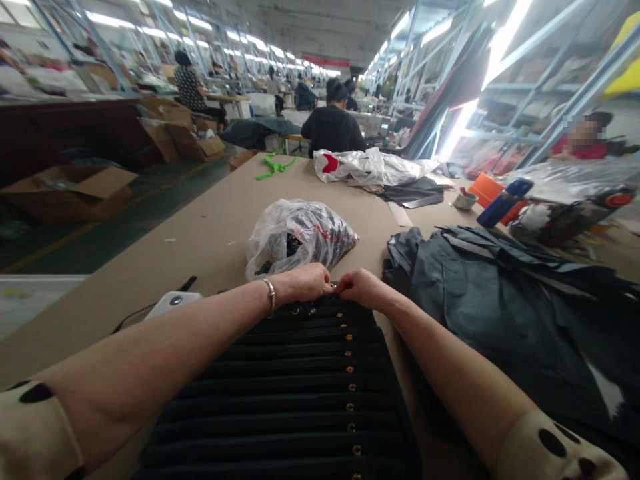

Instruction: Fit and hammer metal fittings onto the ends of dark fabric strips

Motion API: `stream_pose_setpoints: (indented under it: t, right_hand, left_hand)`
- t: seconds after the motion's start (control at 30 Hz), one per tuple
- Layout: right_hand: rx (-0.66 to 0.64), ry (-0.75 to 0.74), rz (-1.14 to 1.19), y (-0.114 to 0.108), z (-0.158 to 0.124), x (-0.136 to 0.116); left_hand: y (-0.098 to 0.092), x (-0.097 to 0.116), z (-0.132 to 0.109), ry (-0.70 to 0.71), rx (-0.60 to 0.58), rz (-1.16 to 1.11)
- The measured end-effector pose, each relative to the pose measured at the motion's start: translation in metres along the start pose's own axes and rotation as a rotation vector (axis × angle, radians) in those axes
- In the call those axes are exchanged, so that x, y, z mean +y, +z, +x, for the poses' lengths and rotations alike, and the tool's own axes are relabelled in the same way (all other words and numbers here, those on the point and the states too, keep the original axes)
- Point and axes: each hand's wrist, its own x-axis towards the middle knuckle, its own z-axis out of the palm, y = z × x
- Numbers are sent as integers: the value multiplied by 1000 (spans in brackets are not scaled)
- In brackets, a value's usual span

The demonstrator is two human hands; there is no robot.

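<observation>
A stack of black fabric pieces (280, 400) lies overlapped in rows in front of me, a small gold-coloured metal fitting showing on each row near the right. At its far end, my left hand (315, 281) is closed in a pinch on the topmost black fabric piece. Close beside it, fingertips nearly meeting, my right hand (361, 288) pinches the same piece, where a tiny gold fitting shows between the fingers. Just beyond the hands sits a clear plastic bag (310, 230) with dark small items inside, its mouth facing left.
Dark grey fabric (480, 293) is heaped to the right. A white device (175, 302) with a cable lies left. Farther back on the table (200, 227) are green ribbon (275, 165), a white plastic bag (370, 165), a small cup (465, 199) and a blue bottle (505, 202). People sit beyond.
</observation>
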Motion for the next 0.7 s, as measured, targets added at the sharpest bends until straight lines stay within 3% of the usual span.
stream_pose_setpoints:
  t: [0.3, 0.7]
  right_hand:
    - [21, -95, -222, -6, -4, -15]
    - [-5, -48, -350, -4, 3, -20]
  left_hand:
    - [3, -5, 3, 3, 7, 5]
    - [2, -13, -3, -45, 34, -52]
